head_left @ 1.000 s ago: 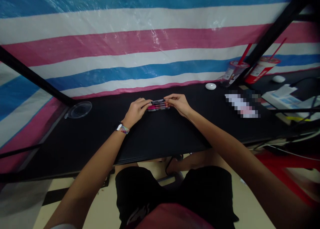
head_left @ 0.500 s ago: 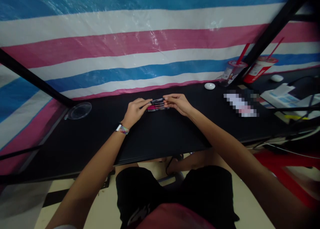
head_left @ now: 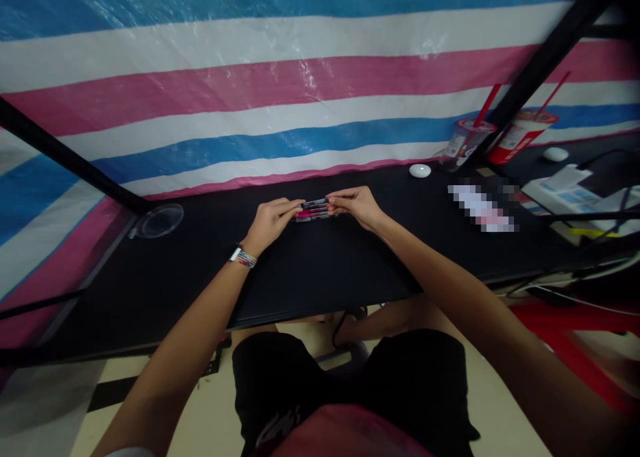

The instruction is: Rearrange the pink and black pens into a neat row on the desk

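Several slim pens (head_left: 313, 212), dark and grey with one bright pink, lie side by side on the black tabletop (head_left: 320, 264). The topmost dark pen (head_left: 315, 204), farthest from me, is pinched at both ends. My left hand (head_left: 271, 222) has thumb and fingers closed on its left end; a patterned band circles that wrist. At the right end, my right hand (head_left: 357, 206) is closed in a pinch, its lower fingers beside the other pens. Fingertips hide the pens' ends.
A clear round lid (head_left: 160, 221) lies at the left. A white oval case (head_left: 419, 170) sits to the right, near a clear cup (head_left: 467, 145) and a red-and-white cup (head_left: 521, 138) with straws. Beyond a striped sheet (head_left: 300, 84) hangs; a power strip (head_left: 575, 187) lies far right.
The far pen has shifted very slightly in my fingers, its grey side showing more now. Both hands stay almost in the same place.
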The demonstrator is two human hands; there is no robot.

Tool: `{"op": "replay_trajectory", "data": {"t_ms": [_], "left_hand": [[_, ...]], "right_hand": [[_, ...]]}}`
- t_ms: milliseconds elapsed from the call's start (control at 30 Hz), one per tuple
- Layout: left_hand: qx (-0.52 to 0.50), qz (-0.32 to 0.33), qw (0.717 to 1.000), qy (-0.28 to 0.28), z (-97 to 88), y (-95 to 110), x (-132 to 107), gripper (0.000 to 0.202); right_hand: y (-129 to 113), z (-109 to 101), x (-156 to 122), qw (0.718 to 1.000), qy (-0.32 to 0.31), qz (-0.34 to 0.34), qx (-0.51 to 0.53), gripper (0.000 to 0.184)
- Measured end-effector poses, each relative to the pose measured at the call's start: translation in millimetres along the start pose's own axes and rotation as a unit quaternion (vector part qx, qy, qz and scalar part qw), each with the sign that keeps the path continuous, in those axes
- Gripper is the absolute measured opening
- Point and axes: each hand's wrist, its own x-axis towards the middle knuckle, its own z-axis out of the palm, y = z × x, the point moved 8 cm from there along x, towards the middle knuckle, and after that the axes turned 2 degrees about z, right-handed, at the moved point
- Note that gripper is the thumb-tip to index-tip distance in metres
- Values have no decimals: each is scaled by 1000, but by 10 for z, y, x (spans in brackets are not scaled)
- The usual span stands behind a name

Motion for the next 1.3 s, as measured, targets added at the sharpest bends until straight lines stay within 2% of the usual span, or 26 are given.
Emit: {"op": "replay_trajectory", "data": {"t_ms": [267,367,600,767,800,900,933,1033,1133,1200,1300], "left_hand": [[-38,-79,996,-11,41,-115,-1,26],[-60,-112,992,12,40,-147,7,27],[-97,-126,984,81,-63,-223,20,36],[-119,-157,977,81,-50,-279,-4,21],[-112,-158,978,77,-42,-273,-3,23],[-98,-154,981,68,-17,-253,4,47],[-102,-155,980,67,-10,-256,3,49],[-126,-153,977,83,-9,-287,-4,22],[-147,-147,973,97,-20,-311,-9,31],[-136,-151,975,92,-16,-317,-9,20],[-127,-156,975,90,-11,-315,-7,24]], "right_hand": [[20,-2,-1,1000,8,5,-12,27],[11,1,5,1000,1,1,-3,31],[-38,-32,33,1000,-2,-14,26,37],[-32,-79,33,1000,10,-10,13,34],[-28,-82,33,1000,10,-13,13,34],[-19,-79,39,999,5,-27,22,36],[-13,-77,42,999,4,-28,24,36],[5,-83,48,1000,8,-21,22,35],[-1,-99,47,999,20,-16,24,33],[-7,-101,42,999,24,-10,29,31],[-9,-87,33,999,17,-3,37,29]]}}
